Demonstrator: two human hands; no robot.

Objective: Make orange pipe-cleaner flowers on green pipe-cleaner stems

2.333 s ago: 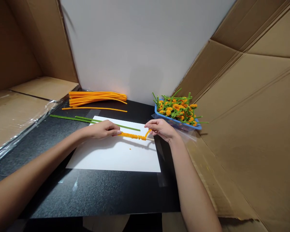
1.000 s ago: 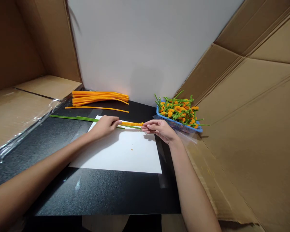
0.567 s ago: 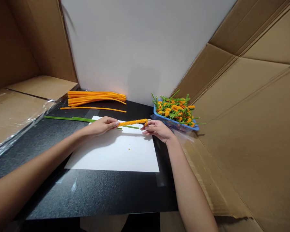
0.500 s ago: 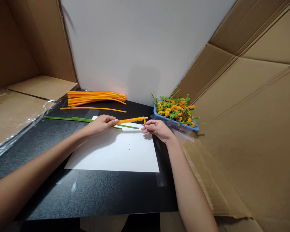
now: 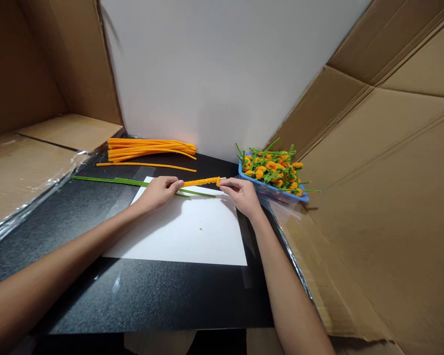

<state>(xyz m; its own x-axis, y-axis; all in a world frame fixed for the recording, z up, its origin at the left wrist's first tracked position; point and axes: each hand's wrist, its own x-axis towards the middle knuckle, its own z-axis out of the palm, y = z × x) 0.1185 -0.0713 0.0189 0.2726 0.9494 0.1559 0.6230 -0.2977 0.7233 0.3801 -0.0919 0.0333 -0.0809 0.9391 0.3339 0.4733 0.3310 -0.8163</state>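
An orange pipe cleaner (image 5: 202, 182) is coiled tightly along a thin pale stick (image 5: 223, 178), whose tip shows at the right end. My left hand (image 5: 163, 191) pinches the left end of this wrapped stick. At the other end, the fingers of my right hand (image 5: 242, 194) are closed on the pipe cleaner's tail, close against the stick. Both hands are above a white sheet of paper (image 5: 192, 236). Green pipe cleaners (image 5: 103, 180) lie under and beside my left hand, partly hidden by it.
Behind the hands lies a bundle of orange pipe cleaners (image 5: 144, 149), with a single orange one (image 5: 144, 166) in front. A blue basket (image 5: 274, 192) at the right holds orange flowers with green stems. Cardboard walls (image 5: 385, 197) flank the black table (image 5: 151, 301).
My right hand has brought the orange tail up and round the stick, so the hanging loop is now drawn in. The left hand keeps its hold; the view has shifted slightly.
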